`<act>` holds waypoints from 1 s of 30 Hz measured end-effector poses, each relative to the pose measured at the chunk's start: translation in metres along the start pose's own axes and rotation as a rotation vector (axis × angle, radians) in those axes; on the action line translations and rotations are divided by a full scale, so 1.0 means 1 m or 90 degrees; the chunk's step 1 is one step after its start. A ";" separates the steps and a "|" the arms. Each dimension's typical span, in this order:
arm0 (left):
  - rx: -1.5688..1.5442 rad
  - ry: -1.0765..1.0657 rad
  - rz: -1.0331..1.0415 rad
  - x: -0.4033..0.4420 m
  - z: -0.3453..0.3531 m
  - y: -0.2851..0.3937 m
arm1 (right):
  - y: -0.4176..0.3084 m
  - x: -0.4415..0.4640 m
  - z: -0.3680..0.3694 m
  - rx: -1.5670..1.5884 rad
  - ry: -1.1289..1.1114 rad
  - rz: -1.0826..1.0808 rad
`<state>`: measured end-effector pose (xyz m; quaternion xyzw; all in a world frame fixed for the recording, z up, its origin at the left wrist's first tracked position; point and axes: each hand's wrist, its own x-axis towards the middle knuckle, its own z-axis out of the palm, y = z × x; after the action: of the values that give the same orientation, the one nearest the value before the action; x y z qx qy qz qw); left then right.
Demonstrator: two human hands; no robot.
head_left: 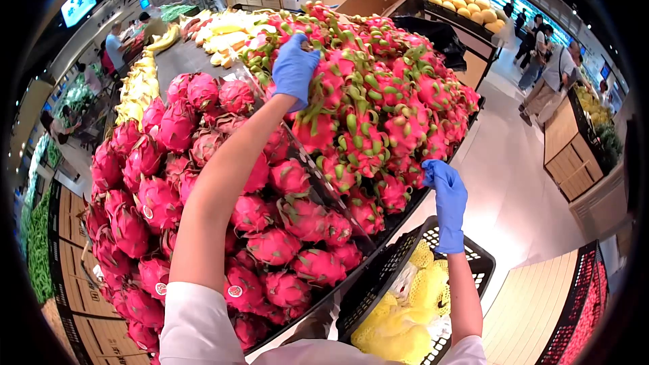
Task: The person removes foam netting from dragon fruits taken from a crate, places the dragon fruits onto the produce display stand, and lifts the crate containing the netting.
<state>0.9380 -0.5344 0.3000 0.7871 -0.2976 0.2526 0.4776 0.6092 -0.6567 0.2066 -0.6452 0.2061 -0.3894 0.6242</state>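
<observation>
My left hand [295, 71], in a blue glove, reaches far over a heap of dragon fruit with green scales [365, 108]. Its fingers curl over a dragon fruit near the back left of that heap, and the fingertips are partly hidden. At the heap's right edge is my right hand [447, 196], gloved in blue too. The fingers there are bent and pressed together; whether anything small is in them I cannot make out. Under my left arm lies a second heap of smoother pink dragon fruit [159, 199], some with round stickers. A dark divider [318, 169] separates the heaps.
Below my right hand stands a black crate [483, 260] holding yellow net-wrapped fruit [399, 324]. Bananas [138, 88] lie at the far left and melons [466, 3] at the back right. People [551, 74] stand in the right aisle. A wooden stand [578, 145] borders that aisle.
</observation>
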 end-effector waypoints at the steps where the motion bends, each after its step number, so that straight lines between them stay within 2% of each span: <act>1: -0.010 -0.003 0.006 0.002 -0.001 0.005 | 0.006 -0.003 -0.011 -0.008 -0.009 0.008; 2: -0.020 -0.005 0.013 0.005 -0.002 0.010 | 0.009 -0.005 -0.018 -0.007 -0.003 0.009; 3: 0.013 0.027 0.092 0.008 -0.004 0.015 | 0.011 -0.009 -0.023 -0.008 0.009 0.020; 4: 0.011 0.022 0.094 0.011 -0.005 0.020 | 0.013 -0.012 -0.029 -0.010 0.019 0.032; 6: -0.018 0.076 0.166 0.022 -0.009 0.033 | 0.015 -0.016 -0.034 -0.010 0.029 0.047; 7: 0.005 0.150 0.207 0.026 -0.013 0.043 | 0.016 -0.018 -0.036 0.000 0.034 0.053; 8: 0.005 0.146 0.209 0.027 -0.017 0.052 | 0.017 -0.020 -0.037 0.010 0.037 0.058; 10: -0.121 0.153 0.220 0.027 -0.029 0.080 | 0.017 -0.022 -0.038 0.014 0.045 0.062; 11: -0.207 0.174 0.282 0.029 -0.027 0.085 | 0.017 -0.022 -0.040 0.024 0.051 0.063; 14: -0.378 0.074 0.141 -0.003 -0.037 0.123 | 0.020 -0.029 -0.046 0.046 0.072 0.064; 16: -0.421 0.009 0.060 -0.038 -0.031 0.137 | 0.016 -0.034 -0.047 0.018 0.072 0.107; 17: -0.357 -0.035 -0.010 -0.063 -0.033 0.153 | 0.025 -0.036 -0.045 0.026 0.071 0.116; 18: -0.335 -0.060 -0.010 -0.080 -0.012 0.140 | 0.026 -0.041 -0.038 0.036 0.047 0.079; 19: -0.343 -0.067 0.065 -0.106 0.003 0.132 | 0.031 -0.045 -0.032 -0.005 0.011 0.050; 20: -0.421 -0.122 -0.007 -0.134 0.019 0.126 | 0.039 -0.048 -0.024 -0.043 -0.024 0.020; 22: -0.359 -0.163 -0.030 -0.188 0.039 0.115 | 0.051 -0.044 -0.005 0.033 -0.090 -0.041; 23: -0.351 -0.177 -0.048 -0.209 0.045 0.108 | 0.077 -0.043 -0.001 0.034 -0.013 0.092; 24: -0.276 -0.165 0.007 -0.224 0.041 0.111 | 0.089 -0.042 -0.003 0.036 -0.011 0.088; 26: -0.178 -0.110 0.043 -0.245 0.050 0.091 | 0.108 -0.037 -0.008 -0.296 0.039 -0.149; 28: -0.163 -0.119 0.056 -0.242 0.045 0.091 | 0.103 -0.032 -0.003 -0.282 0.035 -0.159; 30: -0.142 -0.138 0.063 -0.240 0.039 0.095 | 0.094 -0.037 0.001 -0.413 -0.044 -0.038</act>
<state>0.7083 -0.5499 0.1769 0.7364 -0.4123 0.1547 0.5137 0.6083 -0.6411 0.1071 -0.8290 0.2792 -0.2994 0.3809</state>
